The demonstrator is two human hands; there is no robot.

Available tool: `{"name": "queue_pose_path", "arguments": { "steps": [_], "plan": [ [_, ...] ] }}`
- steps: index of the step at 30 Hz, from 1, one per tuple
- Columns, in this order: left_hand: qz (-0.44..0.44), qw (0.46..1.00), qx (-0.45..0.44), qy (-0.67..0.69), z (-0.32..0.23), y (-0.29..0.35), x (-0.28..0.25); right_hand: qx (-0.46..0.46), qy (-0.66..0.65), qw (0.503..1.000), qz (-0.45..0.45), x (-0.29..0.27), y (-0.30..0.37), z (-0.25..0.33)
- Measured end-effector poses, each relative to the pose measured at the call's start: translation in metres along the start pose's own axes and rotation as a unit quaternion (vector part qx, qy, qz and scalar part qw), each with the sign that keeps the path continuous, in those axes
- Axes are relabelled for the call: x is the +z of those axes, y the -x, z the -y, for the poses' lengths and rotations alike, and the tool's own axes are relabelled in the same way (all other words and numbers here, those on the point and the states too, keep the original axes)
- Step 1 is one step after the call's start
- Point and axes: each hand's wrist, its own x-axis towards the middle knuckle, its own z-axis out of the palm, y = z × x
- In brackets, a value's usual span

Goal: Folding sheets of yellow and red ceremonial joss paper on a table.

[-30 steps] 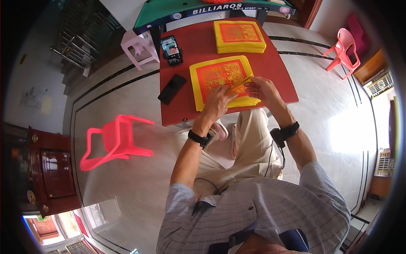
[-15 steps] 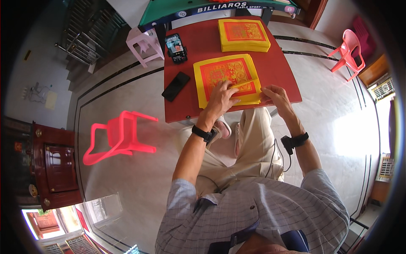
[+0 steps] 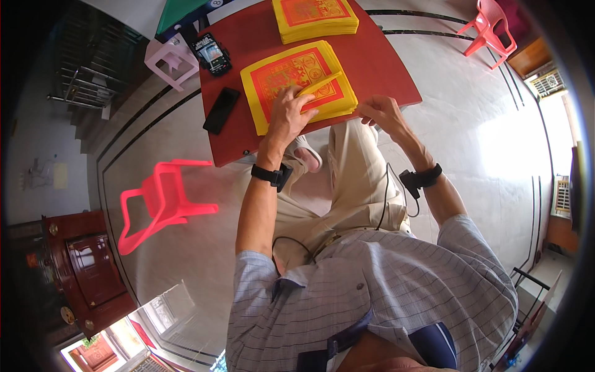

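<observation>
A stack of joss paper [image 3: 273,77], yellow with red and gold print, lies on the near part of a red table [image 3: 390,80]. Across the top sheet runs a narrow yellow folded strip [image 3: 322,82]. My left hand [image 3: 288,118] rests on the stack's near edge, its bent fingers at the strip's lower end and its thumb lower down on the paper. Beside the stack's near right corner is my right hand [image 3: 382,116], with thumb and fingers pinched together. Whether paper is between those fingertips I cannot make out.
A second joss paper stack [image 3: 319,31] sits farther back. Left of the near stack lie a black phone [image 3: 221,110] and a lit phone in a holder [image 3: 211,54]. A pink stool [image 3: 173,62] stands beside the table. A pink chair [image 3: 164,192] is on the floor at left.
The whole view has shifted, so table and stacks sit higher and farther left. Both hands stay near the same stack, and the folded strip still lies across its top.
</observation>
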Motion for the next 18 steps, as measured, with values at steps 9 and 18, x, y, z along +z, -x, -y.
{"name": "queue_pose_path", "arguments": {
  "steps": [9,18],
  "plan": [
    [-0.02,1.0,0.002,0.007,0.003,0.003,0.002,-0.021,0.059,0.998,-0.014,0.0,-0.001,0.004],
    [-0.031,0.999,-0.01,0.003,-0.001,0.004,0.002,-0.052,0.105,0.992,-0.047,0.015,0.001,0.002]
  ]
}}
